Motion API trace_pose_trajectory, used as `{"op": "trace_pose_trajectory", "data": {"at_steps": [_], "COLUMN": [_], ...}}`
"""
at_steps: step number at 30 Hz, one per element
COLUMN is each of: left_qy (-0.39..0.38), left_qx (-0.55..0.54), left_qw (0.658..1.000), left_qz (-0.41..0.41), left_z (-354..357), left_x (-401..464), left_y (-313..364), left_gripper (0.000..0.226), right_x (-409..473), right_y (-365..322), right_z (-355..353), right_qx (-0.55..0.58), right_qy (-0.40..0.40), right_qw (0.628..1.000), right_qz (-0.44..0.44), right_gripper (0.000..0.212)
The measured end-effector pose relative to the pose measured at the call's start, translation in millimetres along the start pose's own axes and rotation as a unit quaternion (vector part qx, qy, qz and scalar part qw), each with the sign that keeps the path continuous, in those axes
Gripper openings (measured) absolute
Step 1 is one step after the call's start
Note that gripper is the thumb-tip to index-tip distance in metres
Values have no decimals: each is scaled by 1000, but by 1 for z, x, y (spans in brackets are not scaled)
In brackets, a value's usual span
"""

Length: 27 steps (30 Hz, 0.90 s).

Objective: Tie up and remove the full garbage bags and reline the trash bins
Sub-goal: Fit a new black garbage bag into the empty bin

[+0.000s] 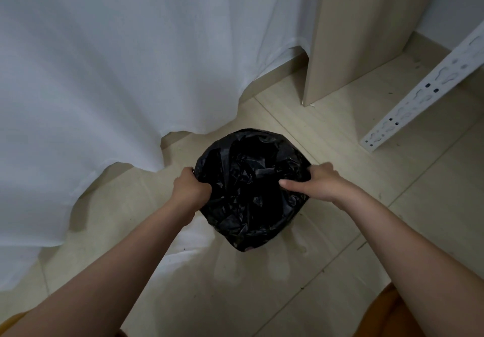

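A black garbage bag is seen from above on the floor, in the middle of the view. The plastic is thin, glossy and heavily crumpled, with sharp creases catching small glints of light. Its outline is roughly round, wider at the top edge and narrowing toward the near bottom. The mouth is dark inside; contents cannot be made out. Whether a bin stands under the plastic cannot be told.

The left hand is clamped on the bag's left edge, fingers curled tight into a fist around a bunch of plastic. The right hand is set on the right edge: the fingers are curled over the rim and hold the plastic, while the thumb lies straight, pointing left across the film. Both forearms are bare and reach in from the lower corners.

The floor is laid with pale beige tiles, smooth and faintly reflective, divided by thin grout lines; small dark specks are scattered on it. A white curtain of fine woven cloth hangs in soft folds at left, its hem wavy and resting just behind the bag. A flat light-wood panel stands upright at upper right. A white metal rail with keyhole slots is seen slanting at far right. Orange cloth shows at the bottom edge.
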<state>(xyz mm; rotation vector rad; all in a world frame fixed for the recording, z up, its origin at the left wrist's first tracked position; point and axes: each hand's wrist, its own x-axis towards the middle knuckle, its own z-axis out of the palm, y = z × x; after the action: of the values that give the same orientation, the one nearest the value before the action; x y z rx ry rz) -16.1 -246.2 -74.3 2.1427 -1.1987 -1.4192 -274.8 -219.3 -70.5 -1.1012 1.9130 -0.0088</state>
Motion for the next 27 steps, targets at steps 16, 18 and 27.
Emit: {"op": "trace_pose_trajectory", "data": {"at_steps": [16, 18, 27], "left_qy": [-22, -16, 115], "left_qx": [283, 347, 514], "left_qw": [928, 906, 797], "left_qz": [242, 244, 296], "left_z": [-8, -12, -22], "left_x": [-12, -14, -30], "left_y": [-3, -3, 16], "left_gripper": [67, 70, 87], "right_x": [3, 2, -27], "right_y": [-3, -3, -18], "right_z": [18, 16, 26], "right_qx": [63, 11, -169], "right_qy": [-64, -25, 211], "right_qw": [978, 982, 898], "right_qz": [-189, -184, -346], "right_gripper": [115, 114, 96]}}
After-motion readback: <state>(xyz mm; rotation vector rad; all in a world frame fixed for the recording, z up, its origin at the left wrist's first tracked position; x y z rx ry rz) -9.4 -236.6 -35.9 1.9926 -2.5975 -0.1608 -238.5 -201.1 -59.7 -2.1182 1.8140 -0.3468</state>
